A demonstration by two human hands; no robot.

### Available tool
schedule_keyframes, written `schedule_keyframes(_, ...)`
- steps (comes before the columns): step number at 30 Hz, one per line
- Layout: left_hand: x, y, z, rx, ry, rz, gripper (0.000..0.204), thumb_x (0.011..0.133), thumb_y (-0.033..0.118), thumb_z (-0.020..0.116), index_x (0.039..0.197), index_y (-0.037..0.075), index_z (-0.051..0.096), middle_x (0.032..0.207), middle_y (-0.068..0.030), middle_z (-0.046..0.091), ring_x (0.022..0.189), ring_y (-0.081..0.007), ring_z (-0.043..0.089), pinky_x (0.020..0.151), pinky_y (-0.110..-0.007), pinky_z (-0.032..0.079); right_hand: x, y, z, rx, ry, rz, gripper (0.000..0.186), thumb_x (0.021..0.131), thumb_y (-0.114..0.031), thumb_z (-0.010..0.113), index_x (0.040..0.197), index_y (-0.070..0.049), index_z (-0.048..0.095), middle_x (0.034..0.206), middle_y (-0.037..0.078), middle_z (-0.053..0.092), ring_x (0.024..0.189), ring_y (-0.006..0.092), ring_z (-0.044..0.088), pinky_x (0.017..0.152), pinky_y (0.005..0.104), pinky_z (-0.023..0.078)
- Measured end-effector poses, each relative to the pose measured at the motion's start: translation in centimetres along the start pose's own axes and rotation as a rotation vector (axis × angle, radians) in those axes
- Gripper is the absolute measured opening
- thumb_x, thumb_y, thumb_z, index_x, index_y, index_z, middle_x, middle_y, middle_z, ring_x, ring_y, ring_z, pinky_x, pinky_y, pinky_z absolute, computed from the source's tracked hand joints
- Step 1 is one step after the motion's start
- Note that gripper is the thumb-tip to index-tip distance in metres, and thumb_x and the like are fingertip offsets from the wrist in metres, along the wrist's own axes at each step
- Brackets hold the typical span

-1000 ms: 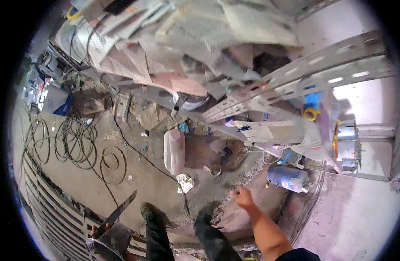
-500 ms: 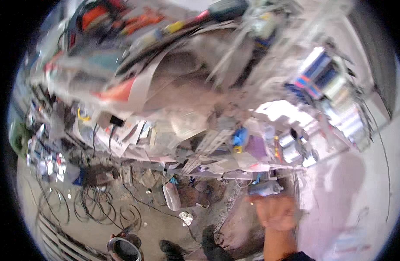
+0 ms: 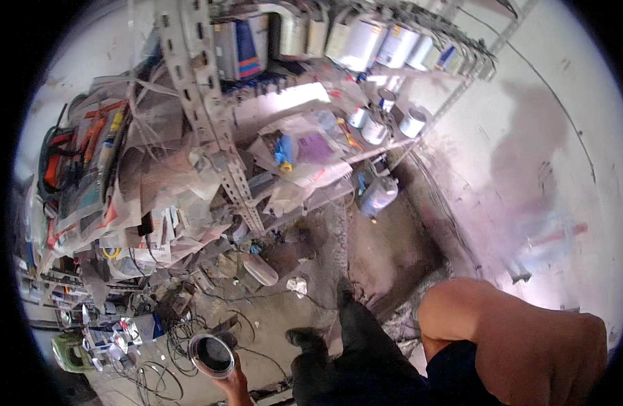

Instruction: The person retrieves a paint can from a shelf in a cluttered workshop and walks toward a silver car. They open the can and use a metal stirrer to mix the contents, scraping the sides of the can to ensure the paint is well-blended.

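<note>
Plainly, left hand [image 3: 235, 383] curled around round container [image 3: 195, 355], dark inside, in front of slotted metal rack [image 3: 202, 115]. Right hand [image 3: 541, 358] in foreground, right of rack; fingers hidden, grip cannot be told. Container already in hand; anything left undone not shown.

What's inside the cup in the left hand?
Dark grey contents inside the cup; can't tell what. They cover the bottom, so anything beneath is hidden.

The cup [image 3: 215, 373] hides part of the left hand [image 3: 235, 386], while the right hand's [image 3: 538, 352] fingers are indistinct
</note>
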State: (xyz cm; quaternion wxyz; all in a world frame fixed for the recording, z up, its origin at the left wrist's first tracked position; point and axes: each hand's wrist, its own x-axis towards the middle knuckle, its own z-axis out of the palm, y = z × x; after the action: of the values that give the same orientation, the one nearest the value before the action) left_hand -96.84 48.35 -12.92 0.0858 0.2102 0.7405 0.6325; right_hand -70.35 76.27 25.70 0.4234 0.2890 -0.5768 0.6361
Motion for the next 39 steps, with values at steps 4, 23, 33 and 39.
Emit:
schedule_keyframes(4,-2.0,-1.3,1.7,-0.039,-0.054,-0.044,0.089,0.078,-0.001,0.073,0.148,0.003,0.020,0.145,-0.0145,0.036,0.130,-0.0262,0.040,0.106,-0.040,0.037,-1.1,-3.1,-0.7,-0.052,0.051,-0.010,0.032,0.090,-0.024,0.050,0.061,-0.013,0.043,0.054,0.003,0.049,0.044,0.0192,0.049,0.061,0.0479,0.050)
schedule_keyframes(23,-10.3,1.7,32.1,0.264,-0.293,0.048,0.103,0.074,0.016,0.080,0.150,0.004,0.012,0.150,-0.0184,0.028,0.137,-0.0318,0.031,0.113,-0.045,0.024,-18.7,-15.7,-34.5,-0.054,0.298,-0.023,0.027,0.090,-0.025,0.056,0.070,-0.008,0.052,0.065,0.006,0.057,0.051,0.0211,0.057,0.062,0.0451,0.053)
schedule_keyframes(33,-16.3,2.2,53.1,0.257,-0.534,-0.162,0.102,0.077,0.030,0.075,0.148,0.001,0.009,0.145,-0.0223,0.031,0.131,-0.0330,0.039,0.110,-0.046,0.031,-34.6,-16.2,-60.5,-0.185,0.831,0.229,0.038,0.091,-0.040,0.058,0.074,-0.006,0.056,0.063,0.004,0.056,0.055,0.0232,0.059,0.062,0.0452,0.051)
schedule_keyframes(39,-16.3,4.3,60.7,0.411,-0.607,-0.159,0.106,0.076,0.051,0.073,0.146,-0.001,0.014,0.133,-0.0202,0.045,0.125,-0.0316,0.044,0.106,-0.046,0.034,-49.6,-13.7,-67.2,-0.485,1.261,0.907,0.031,0.094,-0.032,0.058,0.099,-0.002,0.060,0.088,0.008,0.056,0.074,0.0156,0.055,0.069,0.0350,0.051)
